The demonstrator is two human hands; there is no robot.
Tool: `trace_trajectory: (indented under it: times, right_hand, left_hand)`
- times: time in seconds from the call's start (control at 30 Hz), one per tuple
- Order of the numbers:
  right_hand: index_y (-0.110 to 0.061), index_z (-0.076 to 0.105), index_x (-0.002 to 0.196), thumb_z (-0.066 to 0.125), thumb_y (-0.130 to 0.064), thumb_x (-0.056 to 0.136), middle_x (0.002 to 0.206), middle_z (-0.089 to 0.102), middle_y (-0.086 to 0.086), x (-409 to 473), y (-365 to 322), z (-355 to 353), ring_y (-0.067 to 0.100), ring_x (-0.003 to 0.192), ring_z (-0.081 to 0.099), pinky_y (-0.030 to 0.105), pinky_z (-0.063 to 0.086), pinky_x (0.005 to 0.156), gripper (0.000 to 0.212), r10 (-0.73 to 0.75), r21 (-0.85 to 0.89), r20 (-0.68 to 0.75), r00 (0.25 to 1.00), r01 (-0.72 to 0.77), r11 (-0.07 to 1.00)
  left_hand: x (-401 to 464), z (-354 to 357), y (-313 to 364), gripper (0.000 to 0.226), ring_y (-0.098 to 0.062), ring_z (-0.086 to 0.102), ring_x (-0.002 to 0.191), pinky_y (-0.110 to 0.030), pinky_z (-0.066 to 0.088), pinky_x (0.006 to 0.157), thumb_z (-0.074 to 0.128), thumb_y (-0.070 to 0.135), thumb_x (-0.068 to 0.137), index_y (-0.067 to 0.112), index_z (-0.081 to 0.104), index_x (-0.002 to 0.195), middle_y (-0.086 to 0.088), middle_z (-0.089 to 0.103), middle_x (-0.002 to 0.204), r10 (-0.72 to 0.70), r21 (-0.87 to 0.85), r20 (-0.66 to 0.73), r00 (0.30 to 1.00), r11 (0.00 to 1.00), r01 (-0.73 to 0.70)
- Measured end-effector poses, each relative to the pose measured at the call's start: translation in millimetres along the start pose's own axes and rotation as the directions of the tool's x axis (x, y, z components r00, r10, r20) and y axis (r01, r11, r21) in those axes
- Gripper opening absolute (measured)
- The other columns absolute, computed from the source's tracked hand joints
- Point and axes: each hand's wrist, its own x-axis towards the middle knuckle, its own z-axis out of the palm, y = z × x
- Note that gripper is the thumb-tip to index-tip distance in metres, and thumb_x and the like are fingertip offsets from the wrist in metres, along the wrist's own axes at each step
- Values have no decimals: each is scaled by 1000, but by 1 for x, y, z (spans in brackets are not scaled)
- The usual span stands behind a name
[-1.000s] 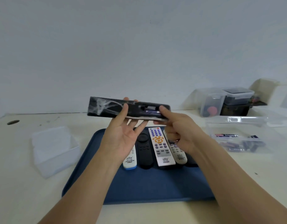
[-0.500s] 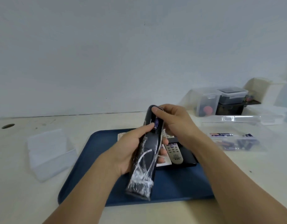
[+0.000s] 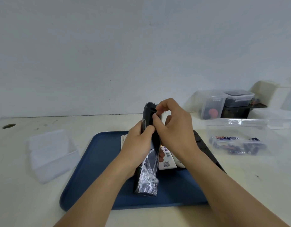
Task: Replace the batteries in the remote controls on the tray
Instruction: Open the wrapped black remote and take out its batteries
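A long black remote [image 3: 149,171], its lower end wrapped in clear film, stands nearly upright over the blue tray [image 3: 92,163]. My left hand [image 3: 136,148] grips its middle from the left. My right hand [image 3: 172,128] curls its fingertips into the open battery bay near the top of the black remote; what they pinch is hidden. Behind my hands several other remotes lie on the tray, among them a white remote [image 3: 167,161] with coloured buttons.
A clear box [image 3: 236,141] holding several batteries sits right of the tray. An empty frosted plastic box [image 3: 51,153] stands to the left. Lidded containers [image 3: 223,104] line the back right by the wall.
The black remote swung from level to upright and then rose slightly. My right hand moved from its end to the battery bay at the top, fingers now curled in.
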Motion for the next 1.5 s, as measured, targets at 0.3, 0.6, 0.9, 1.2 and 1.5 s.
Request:
trace_trajectory:
  times: [0.3,0.6,0.9,1.2,1.5]
  right_hand:
    - [-22,63,93,68,-14,87,90,68,-12,0,2,3,-2,56,53,12,38,61,11,1,4,-50,999,-1,1000]
    - [-23,62,96,64,-9,88,86,66,-10,2,5,7,1,59,52,11,37,61,16,27,21,-38,999,-26,999]
    - [-26,60,102,58,-4,87,85,59,-4,3,11,14,10,57,46,24,41,59,27,71,162,2,997,-70,984]
    - [-23,65,92,58,0,86,70,52,-8,-3,6,15,6,64,48,12,40,63,25,98,140,-18,995,-95,986]
    - [-21,61,89,69,-11,81,72,60,-5,-3,7,11,10,57,51,25,47,53,15,209,160,-60,976,-197,967]
  left_hand:
    - [-3,2,4,18,-14,61,55,-28,54,50,43,13,103,9,58,94,-2,61,66,36,-13,10,999,999,-35]
    - [-6,2,7,14,-25,65,53,-33,54,50,45,15,103,8,55,95,-11,62,71,45,34,47,998,998,-47]
    - [-3,2,2,18,-26,66,59,-34,56,53,44,17,105,6,58,106,-32,65,91,-8,-55,84,996,998,12]
    - [1,2,-3,18,-28,66,62,-38,58,55,44,17,105,7,59,106,-24,67,84,-1,-63,73,997,998,6]
    - [1,6,-4,18,-29,64,60,-38,56,53,46,18,103,15,55,87,-18,62,79,4,-28,24,1000,1000,-3]
